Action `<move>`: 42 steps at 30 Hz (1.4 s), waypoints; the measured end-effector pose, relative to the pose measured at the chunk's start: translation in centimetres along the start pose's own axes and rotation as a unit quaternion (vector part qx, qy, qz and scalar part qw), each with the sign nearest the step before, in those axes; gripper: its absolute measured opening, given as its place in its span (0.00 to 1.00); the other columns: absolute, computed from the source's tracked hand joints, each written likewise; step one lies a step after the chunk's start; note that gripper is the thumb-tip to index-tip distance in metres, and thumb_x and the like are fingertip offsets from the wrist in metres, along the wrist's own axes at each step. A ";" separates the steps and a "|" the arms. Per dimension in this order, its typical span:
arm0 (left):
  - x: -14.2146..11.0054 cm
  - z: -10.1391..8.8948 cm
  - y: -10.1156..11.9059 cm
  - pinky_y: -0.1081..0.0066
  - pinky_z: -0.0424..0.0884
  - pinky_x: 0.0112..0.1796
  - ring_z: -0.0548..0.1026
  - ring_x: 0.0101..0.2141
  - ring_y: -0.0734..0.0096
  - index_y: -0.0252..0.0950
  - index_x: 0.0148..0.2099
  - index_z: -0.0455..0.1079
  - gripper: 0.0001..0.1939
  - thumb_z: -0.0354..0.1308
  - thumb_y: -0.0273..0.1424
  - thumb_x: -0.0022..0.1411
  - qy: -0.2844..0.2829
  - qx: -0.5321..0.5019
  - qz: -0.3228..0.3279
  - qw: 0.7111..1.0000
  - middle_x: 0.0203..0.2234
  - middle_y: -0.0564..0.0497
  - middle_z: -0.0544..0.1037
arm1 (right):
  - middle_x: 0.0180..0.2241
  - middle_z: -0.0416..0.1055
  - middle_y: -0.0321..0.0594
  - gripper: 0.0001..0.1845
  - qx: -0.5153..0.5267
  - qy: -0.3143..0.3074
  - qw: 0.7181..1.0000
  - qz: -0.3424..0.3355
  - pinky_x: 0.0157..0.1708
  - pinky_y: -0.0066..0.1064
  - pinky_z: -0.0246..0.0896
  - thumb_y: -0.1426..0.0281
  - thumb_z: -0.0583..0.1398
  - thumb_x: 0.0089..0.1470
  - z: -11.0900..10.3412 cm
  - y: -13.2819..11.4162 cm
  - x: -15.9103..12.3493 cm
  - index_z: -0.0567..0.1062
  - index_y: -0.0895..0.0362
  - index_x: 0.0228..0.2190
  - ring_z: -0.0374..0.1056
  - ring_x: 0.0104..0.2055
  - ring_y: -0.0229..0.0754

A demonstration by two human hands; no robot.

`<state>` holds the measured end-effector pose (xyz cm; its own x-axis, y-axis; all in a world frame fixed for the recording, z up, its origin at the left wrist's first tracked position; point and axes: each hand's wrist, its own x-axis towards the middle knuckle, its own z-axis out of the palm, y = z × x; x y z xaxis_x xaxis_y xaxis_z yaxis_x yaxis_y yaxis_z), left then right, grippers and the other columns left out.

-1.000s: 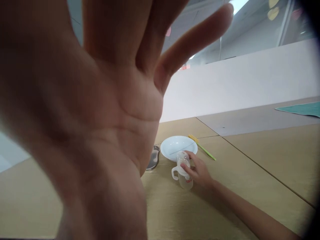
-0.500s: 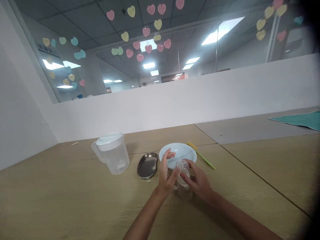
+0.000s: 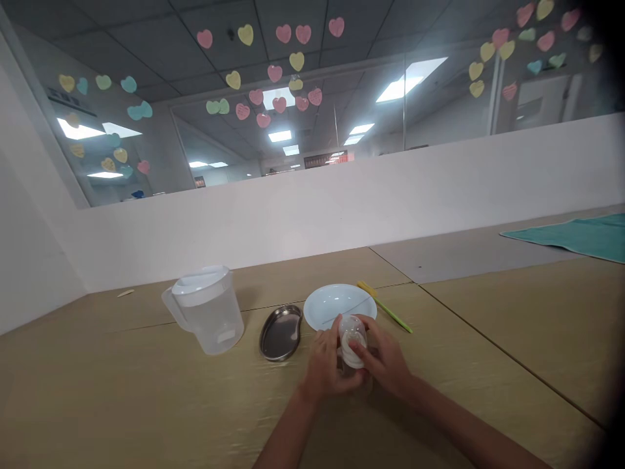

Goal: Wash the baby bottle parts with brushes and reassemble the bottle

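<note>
A clear baby bottle (image 3: 353,348) with a domed transparent cap and a white collar is between my hands, tilted towards me. My left hand (image 3: 323,365) is closed round its left side, with the thumb across the front. My right hand (image 3: 385,357) grips the cap and collar from the right, thumb on the front of the collar. Fingers cover much of the bottle's lower body. Just behind the bottle lies a white oval dish (image 3: 336,303) with a thin straight item across it.
A metal kidney dish (image 3: 280,333) lies left of my hands, and a lidded clear plastic jug (image 3: 209,311) stands farther left. Right of the white dish is a green-handled brush (image 3: 390,311) with a yellow head. A teal cloth (image 3: 581,236) lies at the far right, before a low white wall.
My left hand has gone from open fingers beside the bottle to closed round it. The bottle's top now tips more towards me. The camera view has shifted slightly right.
</note>
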<state>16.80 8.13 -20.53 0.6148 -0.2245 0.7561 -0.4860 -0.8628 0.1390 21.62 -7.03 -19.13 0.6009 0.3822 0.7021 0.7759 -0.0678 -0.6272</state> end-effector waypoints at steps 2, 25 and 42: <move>0.0 0.1 0.0 0.56 0.67 0.43 0.70 0.43 0.53 0.29 0.63 0.32 0.51 0.57 0.39 0.45 0.006 -0.007 -0.005 1.000 0.45 0.37 0.69 | 0.39 0.70 0.41 0.18 -0.016 0.000 1.000 -0.010 0.38 0.30 0.64 0.61 0.54 0.54 -0.2 0.0 0.1 0.65 0.57 0.44 0.67 0.39 0.41; -0.3 -1.1 -0.5 0.58 0.70 0.40 0.71 0.41 0.53 0.27 0.63 0.35 0.48 0.54 0.40 0.45 0.055 0.042 0.062 0.996 0.46 0.35 0.67 | 0.47 0.66 0.48 0.25 -0.086 0.017 0.992 -0.092 0.45 0.36 0.63 0.64 0.54 0.53 1.0 0.9 -1.1 0.58 0.57 0.52 0.65 0.48 0.46; 0.4 -3.1 -0.5 0.56 0.67 0.41 0.71 0.38 0.56 0.31 0.62 0.43 0.44 0.52 0.48 0.50 0.034 0.010 0.061 0.998 0.42 0.39 0.70 | 0.46 0.67 0.48 0.25 -0.081 0.010 0.991 -0.101 0.44 0.40 0.66 0.64 0.56 0.52 1.0 0.8 -0.9 0.59 0.56 0.50 0.66 0.46 0.47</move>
<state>15.32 9.90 -18.32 0.5076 -0.2974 0.8087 -0.5421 -0.8398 0.0315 21.54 -6.52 -20.58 0.4316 0.3849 0.8158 0.9010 -0.1394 -0.4109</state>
